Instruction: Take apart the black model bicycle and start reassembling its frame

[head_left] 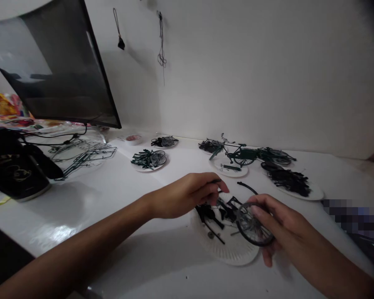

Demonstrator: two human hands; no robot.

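Note:
My right hand (276, 220) pinches a small black spoked wheel (254, 224) by its rim, above the right side of a white paper plate (233, 253). A thin curved black strip (247, 187) sticks up behind that hand; whether the hand also holds it is unclear. Over the plate's far left edge is my left hand (202, 192), its fingers bent together around a small dark piece that is mostly hidden. On the plate lie black model parts (210, 216), a thin black rod and small round pieces.
Behind the hands, a small model bicycle (233, 151) stands by plates of dark parts, including one at right (314, 193). Green parts (148, 160) sit on a plate farther left. A monitor (59, 62), a black container (15, 166) and wire frames (87, 158) occupy the left.

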